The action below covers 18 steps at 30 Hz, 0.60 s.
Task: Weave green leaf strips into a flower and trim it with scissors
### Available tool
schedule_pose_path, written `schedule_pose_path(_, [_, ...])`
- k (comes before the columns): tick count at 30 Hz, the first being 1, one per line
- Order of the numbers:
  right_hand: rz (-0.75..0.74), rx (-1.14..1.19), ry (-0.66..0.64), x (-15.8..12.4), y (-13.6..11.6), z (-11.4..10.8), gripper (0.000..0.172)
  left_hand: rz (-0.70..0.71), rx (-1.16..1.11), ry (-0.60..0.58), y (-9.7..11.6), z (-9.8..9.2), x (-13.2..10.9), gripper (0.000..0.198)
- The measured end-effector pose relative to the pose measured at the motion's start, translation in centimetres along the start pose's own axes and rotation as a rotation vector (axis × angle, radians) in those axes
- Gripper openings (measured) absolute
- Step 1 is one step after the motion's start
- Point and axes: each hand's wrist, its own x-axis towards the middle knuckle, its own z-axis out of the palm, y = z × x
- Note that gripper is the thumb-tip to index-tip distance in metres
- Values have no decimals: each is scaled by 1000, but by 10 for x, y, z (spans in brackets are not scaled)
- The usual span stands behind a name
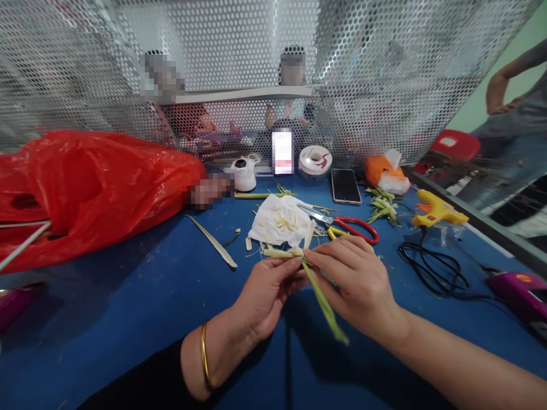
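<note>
My left hand (265, 287), with a gold bangle at the wrist, is closed in a pinch on a small bundle of pale green leaf strips (296, 251). My right hand (359, 279) pinches the same bundle from the other side, fingertips almost touching the left thumb. One long green strip (323, 307) hangs down from the bundle between the hands, its tip towards me. Just beyond the fingers lies a white tissue (273, 230) strewn with pale cut bits. Red-handled scissors (356, 228) rest open beside it, with a yellow-handled tool (337, 232) partly hidden beneath.
A red plastic bag (98, 193) fills the left. Behind stand a white thread spool (244, 175), a lit phone (282, 151), a ribbon roll (315, 161) and a dark phone (346, 186). A yellow glue gun (440, 210) and its black cord (431, 273) lie right.
</note>
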Motion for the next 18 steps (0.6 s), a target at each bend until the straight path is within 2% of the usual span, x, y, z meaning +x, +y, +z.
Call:
schedule_pose_path(4, [127,97,57,-3,1,2,11,-7,55,-13,-1,1,-2,16])
schedule_pose_path(7, [345,326,58,-2,2,3,11,2,119,-24,1,1,-2,17])
schedule_pose_path(12, [760,643,-25,3,3,3,12,34,227,-43,2,2,-2,15])
schedule_pose_path(15, [935,806,-56,4,2,6,15,57,300,-38,1,2,-3,15])
schedule_pose_path(18, [1075,977,-30,4,0,9,19,76,343,12,0,2,-3,15])
